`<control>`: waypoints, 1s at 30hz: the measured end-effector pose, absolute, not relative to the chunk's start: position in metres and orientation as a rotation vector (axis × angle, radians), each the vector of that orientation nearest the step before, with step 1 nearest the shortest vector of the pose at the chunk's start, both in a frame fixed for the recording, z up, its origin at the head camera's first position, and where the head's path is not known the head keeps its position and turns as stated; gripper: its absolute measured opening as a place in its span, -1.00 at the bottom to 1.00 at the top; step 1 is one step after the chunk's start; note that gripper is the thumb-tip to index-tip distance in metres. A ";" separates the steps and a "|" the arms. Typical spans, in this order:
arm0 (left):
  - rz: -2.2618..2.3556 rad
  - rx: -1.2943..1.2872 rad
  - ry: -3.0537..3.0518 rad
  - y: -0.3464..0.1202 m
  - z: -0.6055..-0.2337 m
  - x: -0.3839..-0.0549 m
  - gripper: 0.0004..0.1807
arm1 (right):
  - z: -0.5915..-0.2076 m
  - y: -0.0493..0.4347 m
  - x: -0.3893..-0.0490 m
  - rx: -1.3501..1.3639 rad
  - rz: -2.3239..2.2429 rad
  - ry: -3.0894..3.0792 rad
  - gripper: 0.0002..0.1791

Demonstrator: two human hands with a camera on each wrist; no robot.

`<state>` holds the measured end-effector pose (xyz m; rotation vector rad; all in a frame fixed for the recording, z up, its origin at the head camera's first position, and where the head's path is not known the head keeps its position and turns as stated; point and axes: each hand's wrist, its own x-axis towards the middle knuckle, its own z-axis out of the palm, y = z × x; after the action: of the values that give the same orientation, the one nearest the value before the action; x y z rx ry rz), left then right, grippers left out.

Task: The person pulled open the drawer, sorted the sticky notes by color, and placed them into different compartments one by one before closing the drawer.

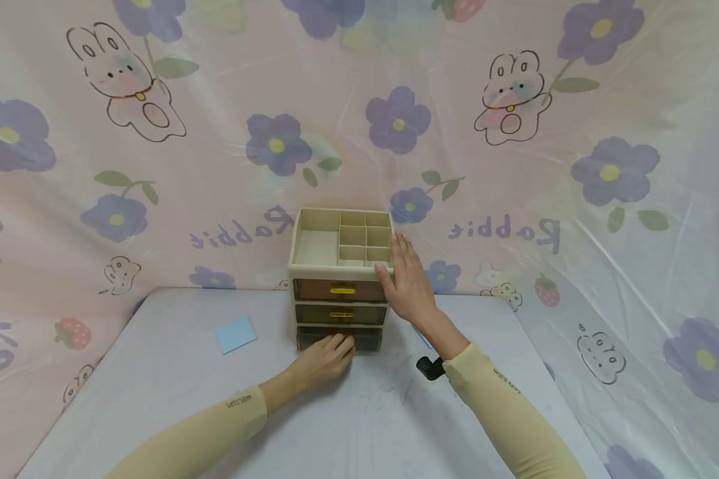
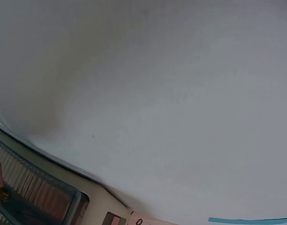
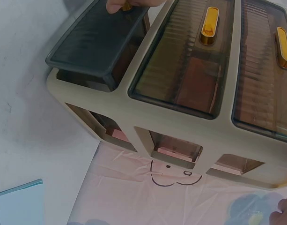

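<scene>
A cream desktop drawer organizer stands at the back of the table, with an open compartment tray on top and three smoky see-through drawers below. My left hand pinches the small gold handle of the bottom drawer. In the right wrist view that drawer juts a little out of the frame. The middle drawer and the top drawer sit flush. My right hand rests on the organizer's upper right edge, fingers straight along the side, thumb on the front rim.
A light blue square of paper lies on the table to the left. Another light blue stack lies right of the organizer, mostly hidden by my right arm in the head view. A printed rabbit-and-flower curtain hangs close behind the organizer.
</scene>
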<state>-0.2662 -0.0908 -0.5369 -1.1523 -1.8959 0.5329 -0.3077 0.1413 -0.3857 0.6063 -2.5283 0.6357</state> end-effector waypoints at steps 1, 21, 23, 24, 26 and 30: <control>0.527 -1.152 -1.889 -0.091 -0.537 -0.266 -0.16 | -0.386 0.141 -0.308 0.606 0.636 -2.528 -0.19; 0.459 -1.203 -1.841 -0.089 -0.540 -0.250 -0.21 | -0.387 0.142 -0.310 0.597 0.640 -2.533 -0.19; 0.442 -1.208 -1.832 -0.090 -0.540 -0.247 -0.22 | -0.387 0.142 -0.310 0.599 0.642 -2.531 -0.19; 0.436 -1.208 -1.829 -0.090 -0.540 -0.246 -0.22 | -0.387 0.142 -0.310 0.600 0.641 -2.529 -0.19; 0.425 -1.211 -1.826 -0.091 -0.539 -0.243 -0.23 | -0.387 0.142 -0.310 0.602 0.641 -2.527 -0.19; 0.414 -1.214 -1.825 -0.091 -0.539 -0.237 -0.24 | -0.387 0.142 -0.310 0.607 0.640 -2.519 -0.19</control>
<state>-0.2374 -0.0913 -0.5389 -1.2141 -1.8250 0.4144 -0.3098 0.1417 -0.3869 0.6070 -2.5191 0.6404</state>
